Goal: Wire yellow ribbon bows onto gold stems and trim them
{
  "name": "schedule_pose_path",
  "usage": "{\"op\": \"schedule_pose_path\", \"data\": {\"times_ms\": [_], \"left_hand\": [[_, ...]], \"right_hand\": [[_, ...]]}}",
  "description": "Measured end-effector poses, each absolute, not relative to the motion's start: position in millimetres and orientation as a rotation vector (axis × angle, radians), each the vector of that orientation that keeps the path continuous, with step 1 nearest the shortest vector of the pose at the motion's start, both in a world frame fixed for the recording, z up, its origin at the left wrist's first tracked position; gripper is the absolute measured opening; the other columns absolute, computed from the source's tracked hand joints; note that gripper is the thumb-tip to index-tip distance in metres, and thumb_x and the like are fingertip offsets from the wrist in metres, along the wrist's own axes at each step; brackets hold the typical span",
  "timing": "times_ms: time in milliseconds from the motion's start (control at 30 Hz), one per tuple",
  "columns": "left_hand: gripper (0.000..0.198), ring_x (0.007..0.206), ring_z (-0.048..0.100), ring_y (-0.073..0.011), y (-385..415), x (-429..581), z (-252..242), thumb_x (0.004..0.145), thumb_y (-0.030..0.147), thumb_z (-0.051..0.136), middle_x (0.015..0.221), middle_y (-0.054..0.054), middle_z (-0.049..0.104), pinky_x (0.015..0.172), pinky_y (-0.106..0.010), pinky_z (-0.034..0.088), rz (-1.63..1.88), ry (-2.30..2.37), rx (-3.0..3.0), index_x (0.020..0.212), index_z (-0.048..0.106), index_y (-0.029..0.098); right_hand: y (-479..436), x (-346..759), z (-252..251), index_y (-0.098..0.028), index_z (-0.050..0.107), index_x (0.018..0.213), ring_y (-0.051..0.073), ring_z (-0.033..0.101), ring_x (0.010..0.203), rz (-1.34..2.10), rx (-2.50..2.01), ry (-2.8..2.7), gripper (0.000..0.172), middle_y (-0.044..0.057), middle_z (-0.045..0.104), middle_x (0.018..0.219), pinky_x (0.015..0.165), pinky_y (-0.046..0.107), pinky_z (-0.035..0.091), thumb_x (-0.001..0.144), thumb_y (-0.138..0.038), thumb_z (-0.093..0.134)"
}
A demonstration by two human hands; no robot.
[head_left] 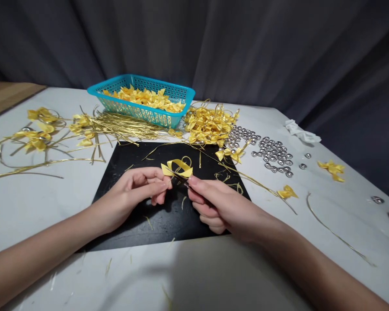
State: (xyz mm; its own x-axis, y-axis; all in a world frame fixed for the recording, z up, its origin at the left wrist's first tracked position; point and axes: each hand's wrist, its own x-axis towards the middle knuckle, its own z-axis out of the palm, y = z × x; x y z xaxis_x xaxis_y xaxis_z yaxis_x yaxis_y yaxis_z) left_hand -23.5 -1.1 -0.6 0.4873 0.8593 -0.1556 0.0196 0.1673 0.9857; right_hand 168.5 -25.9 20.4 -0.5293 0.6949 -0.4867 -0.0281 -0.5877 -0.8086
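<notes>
Over the black mat, my left hand is closed in a pinch on the lower left of a looped yellow ribbon. A thin gold loop stands up behind the ribbon. My right hand is wrapped round a slim dark metal tool, which looks like tweezers or small scissors; the fingers hide most of it. Its tip lies across the front of the ribbon, close to my left fingertips. Both hands are raised near each other above the middle of the black mat.
A blue basket of folded yellow ribbon pieces stands at the back. Gold cords lie before it, a heap of yellow bows beside it. Silver beads and a crumpled white tissue are to the right. Tied bows lie left.
</notes>
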Motion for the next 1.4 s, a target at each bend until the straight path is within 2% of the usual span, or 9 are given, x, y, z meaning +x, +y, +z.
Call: {"op": "schedule_pose_path", "data": {"times_ms": [167, 267, 367, 467, 533, 700, 867, 1100, 1400], "left_hand": [[0.021, 0.051, 0.043, -0.0052, -1, -21, -2, 0.078, 0.031, 0.064, 0.054, 0.005, 0.053, 0.050, -0.014, 0.035, 0.771, 0.999, 1.351, 0.065, 0.060, 0.015], [0.017, 0.048, 0.042, -0.0051, -2, -17, 2, 0.076, 0.026, 0.064, 0.050, 0.006, 0.050, 0.047, -0.015, 0.034, 0.784, 1.053, 1.396, 0.063, 0.061, 0.015], [0.012, 0.046, 0.042, -0.0055, -4, -14, 7, 0.074, 0.023, 0.064, 0.049, 0.006, 0.051, 0.045, -0.016, 0.033, 0.790, 1.108, 1.437, 0.065, 0.064, 0.015], [0.009, 0.047, 0.045, -0.0064, -5, -14, 7, 0.071, 0.022, 0.064, 0.051, 0.005, 0.054, 0.045, -0.016, 0.033, 0.795, 1.151, 1.465, 0.066, 0.065, 0.015], [0.010, 0.048, 0.046, -0.0071, -5, -15, 5, 0.070, 0.024, 0.064, 0.051, 0.004, 0.055, 0.045, -0.017, 0.034, 0.796, 1.176, 1.474, 0.065, 0.065, 0.015], [0.015, 0.050, 0.048, -0.0084, -4, -16, 2, 0.069, 0.030, 0.064, 0.049, 0.004, 0.053, 0.049, -0.017, 0.037, 0.864, 1.271, 1.421, 0.065, 0.064, 0.015], [0.019, 0.052, 0.047, -0.0093, -4, -14, 4, 0.071, 0.034, 0.066, 0.051, 0.004, 0.052, 0.051, -0.018, 0.036, 0.859, 1.320, 1.421, 0.069, 0.065, 0.015], [0.019, 0.055, 0.044, -0.0111, -5, -13, 6, 0.072, 0.035, 0.063, 0.056, 0.002, 0.052, 0.050, -0.020, 0.034, 0.837, 1.285, 1.477, 0.069, 0.065, 0.016], [0.024, 0.054, 0.041, -0.0096, -7, -14, 5, 0.071, 0.039, 0.061, 0.058, 0.002, 0.050, 0.049, -0.019, 0.032, 0.811, 1.325, 1.475, 0.069, 0.063, 0.015]], "right_hand": [[-23, 172, 21, -0.022, 0.033, 0.069, 0.004, 0.006, 0.038, 2.077, -1.254, -1.189, 0.037, -0.013, 0.018, 0.047, 0.032, 0.014, 0.007, 0.090, -0.049, 0.046], [-23, 172, 16, -0.022, 0.035, 0.070, 0.005, 0.010, 0.039, 1.991, -1.323, -1.288, 0.039, -0.012, 0.021, 0.049, 0.033, 0.016, 0.011, 0.088, -0.053, 0.047], [-23, 171, 13, -0.020, 0.039, 0.070, 0.006, 0.020, 0.040, 1.810, -1.419, -1.476, 0.040, -0.010, 0.026, 0.051, 0.036, 0.019, 0.019, 0.089, -0.055, 0.043], [-24, 170, 14, -0.019, 0.044, 0.067, 0.008, 0.033, 0.050, 1.471, -1.535, -1.731, 0.039, -0.005, 0.036, 0.057, 0.046, 0.021, 0.026, 0.090, -0.050, 0.044], [-24, 171, 17, -0.018, 0.045, 0.065, 0.009, 0.036, 0.057, 1.323, -1.592, -1.836, 0.040, -0.004, 0.040, 0.062, 0.050, 0.022, 0.027, 0.090, -0.049, 0.043], [-19, 185, 30, -0.018, 0.045, 0.065, 0.010, 0.035, 0.057, 1.213, -1.752, -1.900, 0.043, -0.003, 0.038, 0.063, 0.050, 0.024, 0.025, 0.087, -0.056, 0.043], [-16, 196, 37, -0.020, 0.037, 0.062, 0.010, 0.034, 0.052, 0.708, -1.663, -1.986, 0.042, -0.004, 0.036, 0.056, 0.050, 0.025, 0.023, 0.089, -0.051, 0.044], [-19, 194, 36, -0.020, 0.044, 0.073, 0.012, 0.046, 0.056, 0.767, -1.525, -2.384, 0.035, -0.001, 0.052, 0.065, 0.052, 0.024, 0.027, 0.092, -0.049, 0.041], [-20, 192, 34, -0.020, 0.042, 0.074, 0.013, 0.047, 0.056, 0.694, -1.547, -2.497, 0.034, -0.001, 0.051, 0.065, 0.053, 0.025, 0.026, 0.095, -0.047, 0.037]]}}
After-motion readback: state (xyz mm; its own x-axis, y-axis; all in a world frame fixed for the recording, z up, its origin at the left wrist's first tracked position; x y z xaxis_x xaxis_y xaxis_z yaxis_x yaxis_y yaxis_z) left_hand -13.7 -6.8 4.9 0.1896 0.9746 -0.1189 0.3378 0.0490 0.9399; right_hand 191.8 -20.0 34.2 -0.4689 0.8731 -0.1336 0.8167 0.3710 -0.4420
